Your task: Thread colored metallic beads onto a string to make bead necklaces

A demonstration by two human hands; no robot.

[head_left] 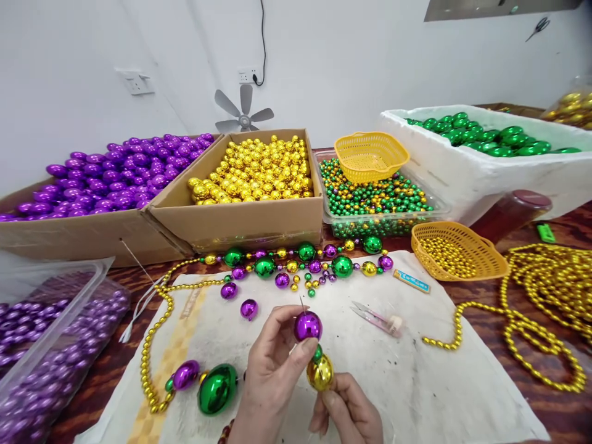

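Between thumb and fingers, my left hand (277, 364) pinches a purple bead (308, 326), and a thin needle (302, 302) pokes up from its top. Just below it, a small green bead (317, 353) touches a gold bead (320, 372). My right hand (349, 407) is closed at the underside of that gold bead, its fingertips pressed together. Left of my hands, a large green bead (217, 389) and a purple bead lie on the strand, part of which my left wrist hides. Beyond my hands, a beaded necklace (265, 266) rests along the cloth (398, 394).
Thread snips (377, 317) lie right of my hands. Cardboard boxes of purple beads (111, 172) and gold beads (259, 169) stand behind. A plastic tub (383, 213), yellow baskets (490, 268), a white foam box (439, 163) and gold bead chains (550, 302) are at right.
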